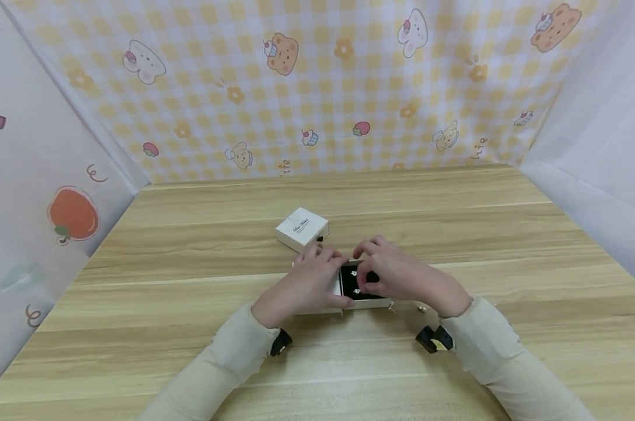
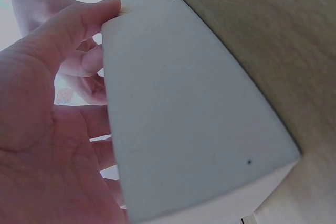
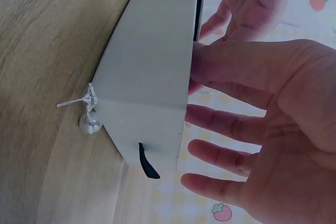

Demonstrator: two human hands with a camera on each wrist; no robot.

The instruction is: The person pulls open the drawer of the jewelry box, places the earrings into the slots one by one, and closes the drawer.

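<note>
Your left hand (image 1: 313,280) grips the white box (image 2: 178,103) at the middle of the table (image 1: 202,345), thumb along its near side, fingers across to the far side. Its drawer (image 1: 370,303) sticks out to the right, and your right hand (image 1: 393,270) dips thumb and forefinger onto the black insert (image 1: 349,283), other fingers spread; you can't tell whether they pinch anything. Two silvery earrings (image 1: 356,290) sit left of those fingertips. A silvery piece (image 1: 421,309) lies to the drawer's right; the closed box (image 1: 300,227) stands farther off, leftward.
</note>
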